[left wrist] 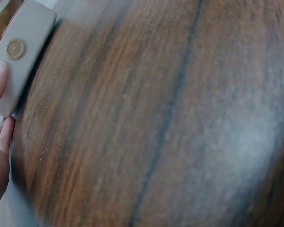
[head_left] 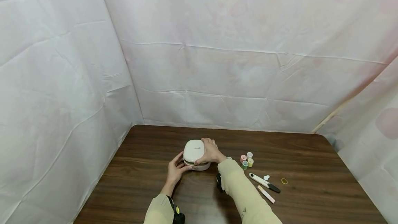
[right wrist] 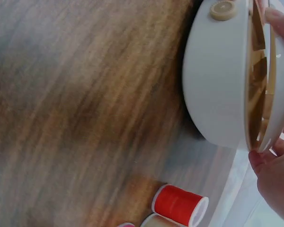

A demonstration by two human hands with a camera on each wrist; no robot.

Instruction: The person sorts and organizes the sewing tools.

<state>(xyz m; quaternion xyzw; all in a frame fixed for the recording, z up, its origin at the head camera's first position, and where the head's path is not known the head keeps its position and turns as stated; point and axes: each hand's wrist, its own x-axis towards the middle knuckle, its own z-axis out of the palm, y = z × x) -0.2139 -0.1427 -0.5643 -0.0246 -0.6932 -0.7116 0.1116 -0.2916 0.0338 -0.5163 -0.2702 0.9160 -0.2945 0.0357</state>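
Observation:
A white rounded box stands on the brown wooden table, its lid (head_left: pixel 193 149) raised a little off its base (head_left: pixel 201 167). Tan inner parts show through the gap in the right wrist view. On the front of the base (left wrist: pixel 31 33) sits a round beige button (left wrist: pixel 14 48). My left hand (head_left: pixel 174 171) holds the base at its left side, thumb on the front wall. From the right, my right hand (head_left: pixel 212 152) grips the lid, thumb at the front edge and fingers at the far side. Close to the box's right side lies a red thread spool (right wrist: pixel 180 205).
Several small thread spools (head_left: pixel 245 165) stand right of the right forearm. Nearer lie a white tool with a dark end (head_left: pixel 264 183), a pink-and-white stick (head_left: pixel 266 194), small white pieces (head_left: pixel 266 177) and a yellow ring (head_left: pixel 284 181). White sheeting (head_left: pixel 199 72) rises behind the table (head_left: pixel 140 161).

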